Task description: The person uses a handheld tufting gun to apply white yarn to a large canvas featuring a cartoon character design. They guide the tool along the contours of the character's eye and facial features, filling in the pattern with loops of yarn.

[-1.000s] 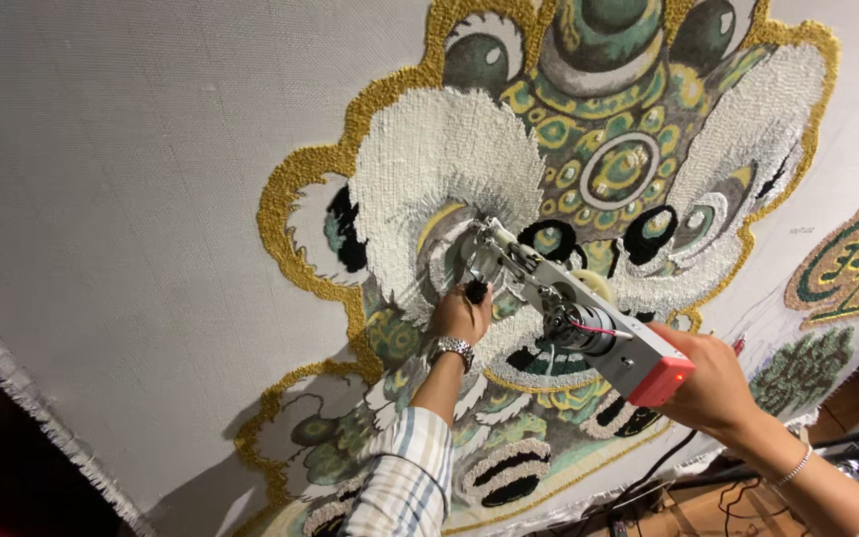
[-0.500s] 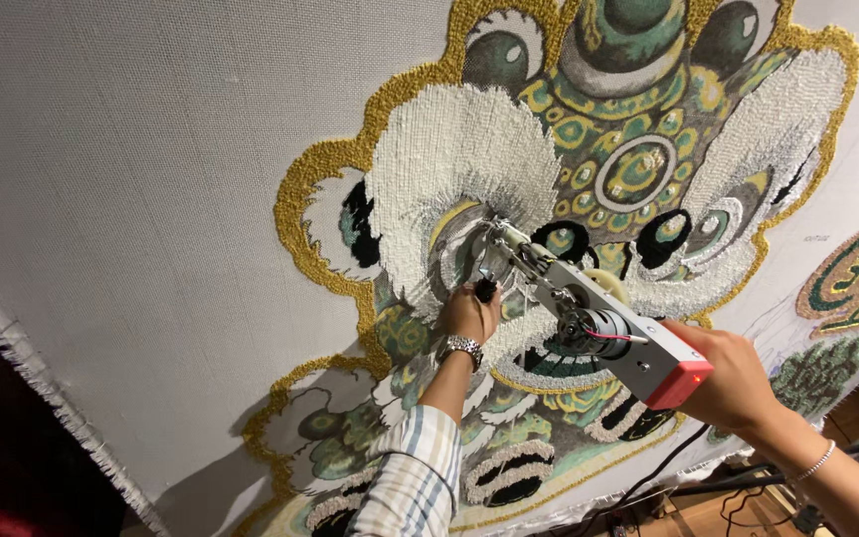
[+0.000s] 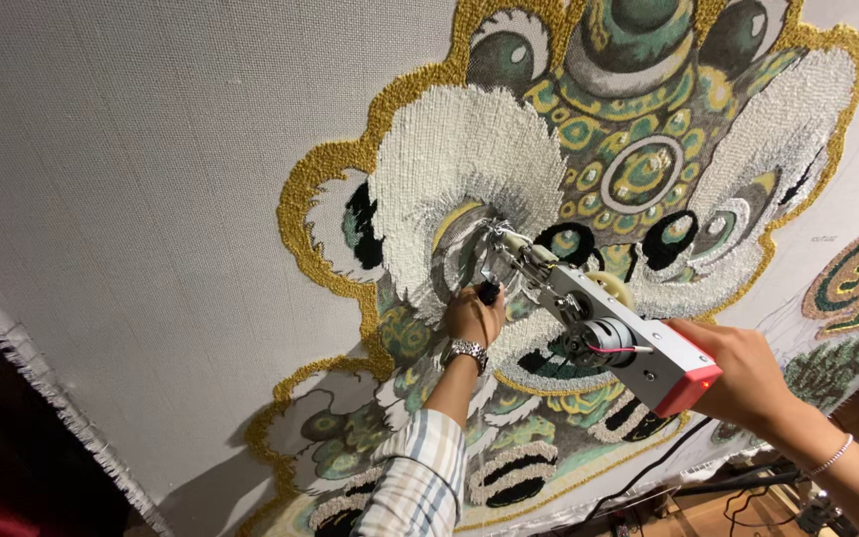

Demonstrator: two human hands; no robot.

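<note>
**Needle at the white patch: watch the gun's angle**

You had the tufting gun (image 3: 589, 323) pressed tip-first into the stretched backing cloth (image 3: 151, 199), near the white tufted patch (image 3: 469, 159) left of the design's centre. Your left hand (image 3: 471, 316) was curled shut around the black front handle (image 3: 488, 292); your right hand (image 3: 738, 373) wrapped closed on the gun's rear, by the red end.

Risks as judged:
- Gun tilted off square, so the needle could snag or tear the cloth.
- Uneven pressure would leave loose loops.
- Black cord (image 3: 648, 477) hung below; it could catch.

Grey tufting gun (image 3: 603, 338) with red rear, tip pressed against the tufted rug (image 3: 509, 169).
</note>
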